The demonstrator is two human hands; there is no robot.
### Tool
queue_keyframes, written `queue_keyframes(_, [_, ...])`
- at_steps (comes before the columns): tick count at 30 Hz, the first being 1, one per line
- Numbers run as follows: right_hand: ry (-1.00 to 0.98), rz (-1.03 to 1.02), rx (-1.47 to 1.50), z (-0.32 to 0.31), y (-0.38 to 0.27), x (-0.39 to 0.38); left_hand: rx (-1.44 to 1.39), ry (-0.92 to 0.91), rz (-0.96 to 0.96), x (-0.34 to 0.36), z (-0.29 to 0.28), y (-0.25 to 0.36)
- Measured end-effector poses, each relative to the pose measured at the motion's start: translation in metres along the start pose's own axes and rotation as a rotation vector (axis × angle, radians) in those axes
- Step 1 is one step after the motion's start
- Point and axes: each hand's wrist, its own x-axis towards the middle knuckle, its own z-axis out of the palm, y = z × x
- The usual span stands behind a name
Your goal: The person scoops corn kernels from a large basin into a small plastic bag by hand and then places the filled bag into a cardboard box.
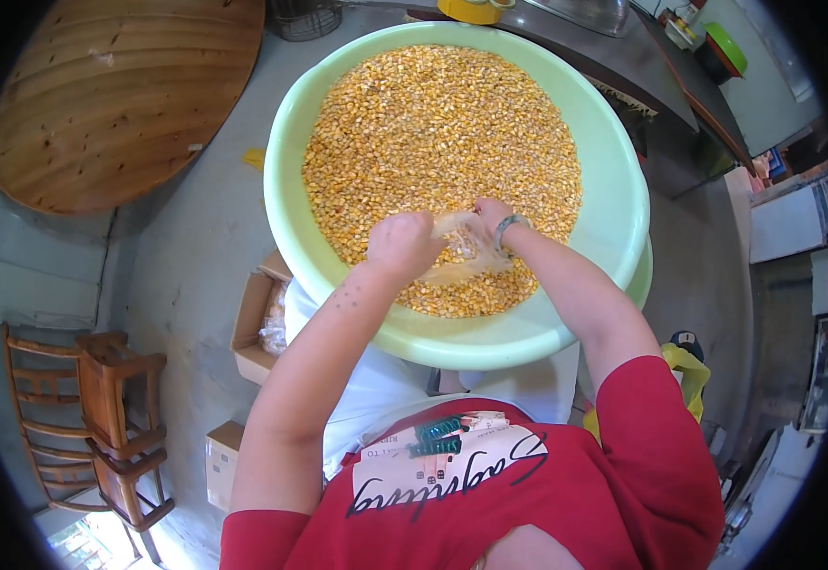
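Observation:
A wide pale green plastic basin (281, 171) holds a broad bed of yellow corn kernels (437, 123). Low in the basin, over the kernels, my left hand (402, 242) is closed on a clear plastic bag (456, 255), at its left side. My right hand (494, 220), with a bracelet at the wrist, grips the same bag higher up on its right; its fingertips are partly hidden. Some kernels show in or through the bag.
A round wooden tabletop (110, 95) stands upper left, wooden chairs (100, 408) lower left. An open cardboard box with bags (250, 323) and another box (220, 465) sit left of the basin. A dark counter (656, 90) runs upper right; a yellow bag (689, 375) lies right.

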Motion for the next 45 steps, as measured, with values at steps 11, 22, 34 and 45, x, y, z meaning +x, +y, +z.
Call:
queue_keyframes(11, [0.000,0.309,0.563,-0.026,-0.009,-0.002,-0.024,0.042,-0.037,0.004,0.004,-0.002])
queue_keyframes(22, [-0.280,0.178,0.718,-0.133,-0.059,-0.066,-0.005,0.074,-0.043,0.007,0.007,-0.005])
queue_keyframes(34, [-0.321,0.254,0.585,-0.037,-0.105,-0.048,-0.063,0.048,-0.109,0.010,0.002,0.000])
queue_keyframes(45, [-0.201,0.100,0.262,-0.039,-0.074,-0.044,-0.055,0.039,-0.041,0.007,0.007,-0.001])
